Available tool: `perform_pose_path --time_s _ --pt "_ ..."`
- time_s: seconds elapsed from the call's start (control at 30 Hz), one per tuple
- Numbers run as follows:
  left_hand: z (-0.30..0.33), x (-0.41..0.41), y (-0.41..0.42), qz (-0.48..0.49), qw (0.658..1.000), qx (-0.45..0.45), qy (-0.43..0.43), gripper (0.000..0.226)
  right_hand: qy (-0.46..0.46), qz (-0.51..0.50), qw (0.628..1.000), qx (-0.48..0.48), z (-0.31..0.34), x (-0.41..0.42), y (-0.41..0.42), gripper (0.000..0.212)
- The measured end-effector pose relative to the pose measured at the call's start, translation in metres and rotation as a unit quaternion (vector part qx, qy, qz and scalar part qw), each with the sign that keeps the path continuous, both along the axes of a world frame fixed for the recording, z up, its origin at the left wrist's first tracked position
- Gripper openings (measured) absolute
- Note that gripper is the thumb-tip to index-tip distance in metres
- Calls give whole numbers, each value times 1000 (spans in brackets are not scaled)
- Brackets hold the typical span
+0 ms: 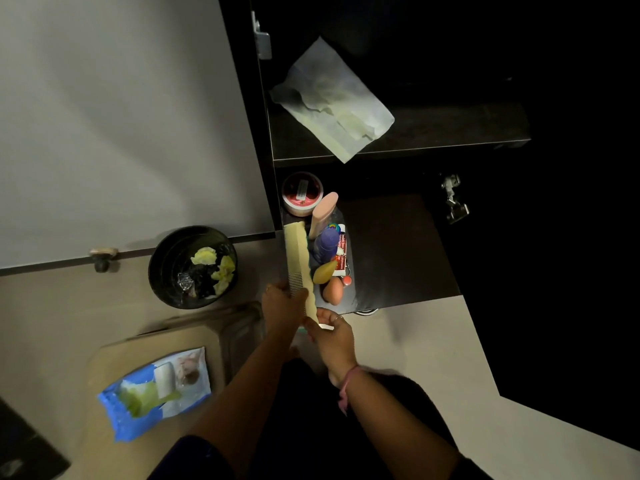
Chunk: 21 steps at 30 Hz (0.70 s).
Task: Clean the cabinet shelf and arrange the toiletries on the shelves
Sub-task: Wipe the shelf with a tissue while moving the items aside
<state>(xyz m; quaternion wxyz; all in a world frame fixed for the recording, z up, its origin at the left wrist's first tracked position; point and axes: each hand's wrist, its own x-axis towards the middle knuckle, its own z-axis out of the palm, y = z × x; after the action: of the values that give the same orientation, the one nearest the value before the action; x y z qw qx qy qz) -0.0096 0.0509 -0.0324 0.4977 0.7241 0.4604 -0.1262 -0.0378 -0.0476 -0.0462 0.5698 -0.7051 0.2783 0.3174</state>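
Both hands hold the comb [299, 263] at its near end: the left hand [282, 303] grips it from the left side with fingers curled over the toothed edge, while the right hand [330, 329] pinches the near tip of the spine between thumb and fingers. Something small and pale also shows at the right fingers; it cannot be identified. The comb is long, cream-coloured and lies lengthwise, its far end reaching over the lower shelf [398, 244], just left of the cluster of toiletries [327, 244] standing at that shelf's left side. Judged by appearance, the comb is light, rigid plastic with thin teeth that may flex or snag; the solid spine is the better place to hold it, rather than the teeth. It should slide easily on the smooth dark shelf. Bottles in the cluster stand close together and look easy to topple if the comb's far end brushes them. A round tub [302, 194] sits at the far left of the lower shelf. On the upper shelf [450, 133] lies a wipe [332, 98], limp and light. A bin [194, 266] with used wipes stands on the floor at left, and a blue wipes pack [156, 389] lies nearer.
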Motion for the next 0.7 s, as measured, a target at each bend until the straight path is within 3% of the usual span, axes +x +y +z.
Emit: perform_pose_path --time_s 0.1,0.23,0.43,0.57,0.6,0.7 --pt "15 -19 6 46 998 -33 -36 17 52 -15 989 137 24 -8 -13 24" --pt "30 -43 8 136 977 -113 -119 39 81 19 975 205 59 -28 -47 33" --pt "49 -35 -10 175 958 -158 -160 43 24 -1 970 242 108 -21 -111 46" --pt "63 -7 -26 147 963 -135 -179 34 -29 -76 971 223 115 16 -149 79" --pt "64 -1 -28 142 966 -123 -177 32 -35 -100 972 212 111 26 -156 76" --pt "73 14 -37 122 967 -99 -199 28 -25 -163 970 180 95 66 -171 36"
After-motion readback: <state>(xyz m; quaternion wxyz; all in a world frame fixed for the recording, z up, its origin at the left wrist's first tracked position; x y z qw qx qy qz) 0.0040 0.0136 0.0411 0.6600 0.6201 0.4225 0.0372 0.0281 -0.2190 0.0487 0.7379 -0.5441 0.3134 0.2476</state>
